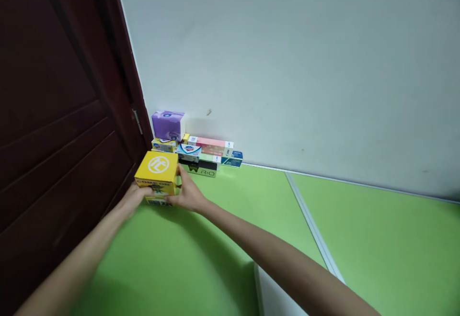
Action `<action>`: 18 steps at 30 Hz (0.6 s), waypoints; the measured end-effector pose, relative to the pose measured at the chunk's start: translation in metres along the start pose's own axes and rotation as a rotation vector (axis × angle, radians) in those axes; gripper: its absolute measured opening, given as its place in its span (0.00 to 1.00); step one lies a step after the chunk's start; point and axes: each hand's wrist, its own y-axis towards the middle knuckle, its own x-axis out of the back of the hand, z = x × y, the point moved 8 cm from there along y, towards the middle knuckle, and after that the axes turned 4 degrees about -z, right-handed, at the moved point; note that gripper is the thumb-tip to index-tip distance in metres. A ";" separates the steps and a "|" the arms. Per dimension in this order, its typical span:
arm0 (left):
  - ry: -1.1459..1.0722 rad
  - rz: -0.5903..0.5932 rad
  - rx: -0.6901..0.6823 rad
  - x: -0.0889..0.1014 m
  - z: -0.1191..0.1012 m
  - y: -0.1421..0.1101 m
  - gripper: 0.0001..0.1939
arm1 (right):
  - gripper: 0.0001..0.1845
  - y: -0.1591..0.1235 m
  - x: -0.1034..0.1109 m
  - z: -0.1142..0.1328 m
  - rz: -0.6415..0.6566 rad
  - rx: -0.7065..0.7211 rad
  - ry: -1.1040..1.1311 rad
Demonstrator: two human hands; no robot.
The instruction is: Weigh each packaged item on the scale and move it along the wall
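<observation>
Both my hands hold a yellow cardboard box (157, 166) with a white round logo on top and dark lettering along its front edge. My left hand (135, 198) is closed on its left front side, while my right hand (187, 192) grips the right side with thumb and fingers. Just behind the box, small cartons are piled against the wall. A purple soft pack (167, 126) tops the pile at the left, over a yellow soap box (163, 145). Beside it lie a white and blue soap box (188, 150) and a long pink carton (209, 145). Whether the yellow box touches the surface I cannot tell.
A black carton (203, 169) and a dark blue box (234, 159) lie low in the pile. Dark red door panelling (64, 129) rises at the left. A pale strip (312, 220) crosses the green surface (230, 210). A white object (273, 292) stands below my right forearm.
</observation>
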 end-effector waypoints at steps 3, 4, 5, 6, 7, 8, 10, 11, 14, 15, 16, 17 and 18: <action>-0.073 -0.115 -0.011 0.018 0.006 0.041 0.20 | 0.60 0.032 -0.017 -0.016 -0.019 -0.088 -0.084; -0.084 -0.153 -0.019 0.021 0.007 0.053 0.19 | 0.59 0.040 -0.021 -0.020 -0.031 -0.116 -0.116; -0.092 -0.188 -0.028 0.023 0.009 0.065 0.18 | 0.58 0.047 -0.024 -0.025 -0.047 -0.137 -0.144; -0.095 -0.218 -0.037 0.024 0.011 0.075 0.17 | 0.55 0.052 -0.026 -0.028 -0.066 -0.151 -0.164; -0.098 -0.252 -0.048 0.025 0.013 0.084 0.16 | 0.53 0.056 -0.027 -0.032 -0.084 -0.162 -0.176; -0.100 -0.288 -0.060 0.026 0.015 0.092 0.16 | 0.51 0.059 -0.029 -0.035 -0.101 -0.175 -0.180; -0.097 -0.347 -0.083 0.028 0.021 0.103 0.15 | 0.49 0.062 -0.031 -0.041 -0.130 -0.190 -0.174; -0.093 -0.366 -0.093 0.029 0.024 0.107 0.14 | 0.48 0.063 -0.032 -0.042 -0.140 -0.188 -0.169; -0.065 -0.381 -0.109 0.030 0.030 0.115 0.13 | 0.47 0.063 -0.034 -0.044 -0.153 -0.173 -0.164; -0.049 -0.377 -0.110 0.031 0.031 0.116 0.13 | 0.47 0.063 -0.035 -0.045 -0.154 -0.171 -0.168; -0.031 -0.372 -0.110 0.031 0.031 0.117 0.13 | 0.47 0.063 -0.036 -0.045 -0.154 -0.177 -0.171; -0.009 -0.369 -0.109 0.031 0.029 0.118 0.13 | 0.47 0.063 -0.036 -0.045 -0.154 -0.191 -0.174; 0.017 -0.367 -0.108 0.031 0.027 0.117 0.13 | 0.48 0.064 -0.037 -0.046 -0.154 -0.215 -0.176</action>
